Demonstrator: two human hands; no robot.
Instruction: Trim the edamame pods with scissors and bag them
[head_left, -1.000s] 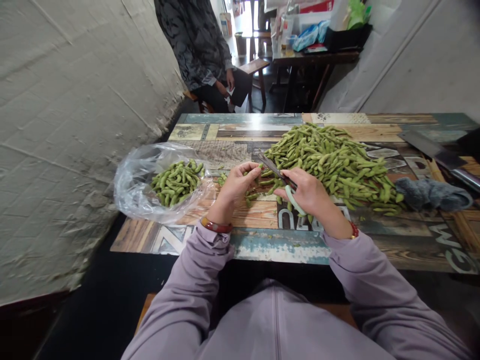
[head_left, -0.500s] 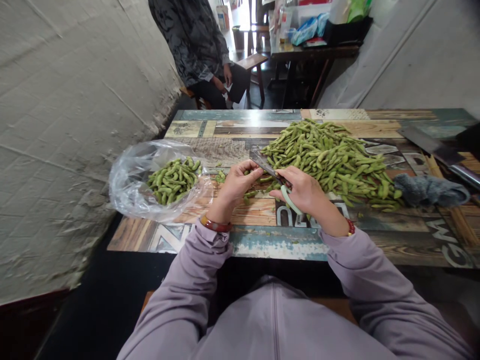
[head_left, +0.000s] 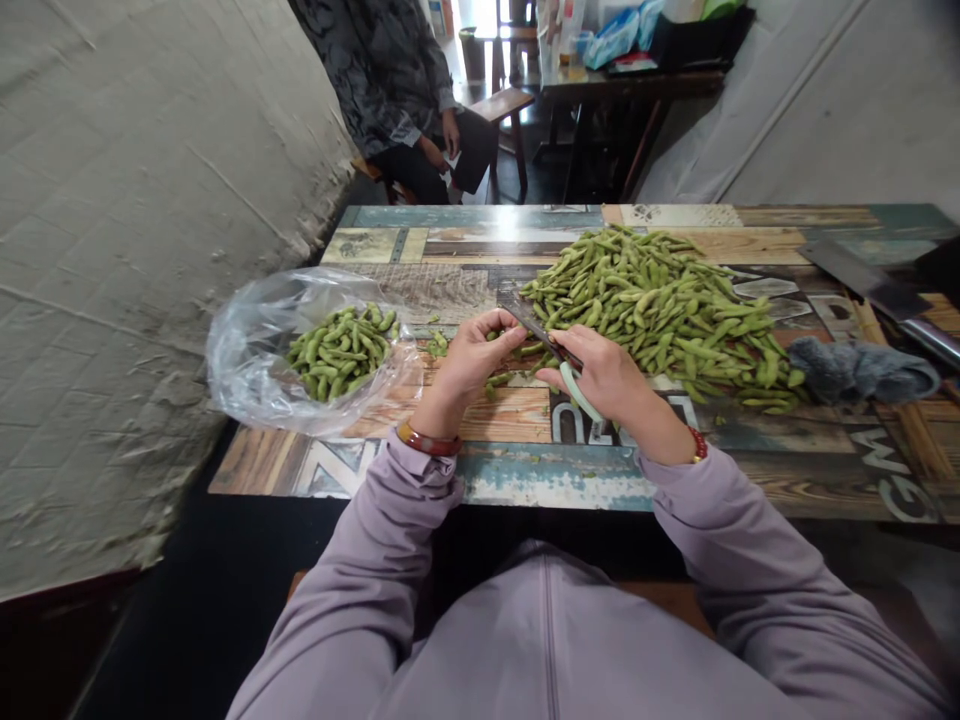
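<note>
My right hand [head_left: 604, 372] is closed around a pair of scissors [head_left: 576, 392] with pale green handles. The dark blades point up and left, past the fingertips of my left hand [head_left: 480, 352]. Those fingers are pinched together on a green soybean pod, mostly hidden by the fingers. Just beyond the scissors lies a large heap of green soybean pods [head_left: 660, 310]. To the left, a clear plastic bag [head_left: 244, 350] lies open with a smaller pile of pods [head_left: 341, 352] in it. Small green scraps [head_left: 437, 345] are scattered near my left hand.
A cleaver [head_left: 862, 280] and a grey cloth [head_left: 862, 370] lie at the right of the patterned table [head_left: 510, 478]. A rough white wall [head_left: 135, 250] borders the left side. Beyond the table a person [head_left: 390, 90] sits near a wooden bench [head_left: 502, 104].
The whole view has shifted slightly, so the table sits a little higher in the picture. Both hands keep nearly the same pose, with the scissors still at the left fingertips.
</note>
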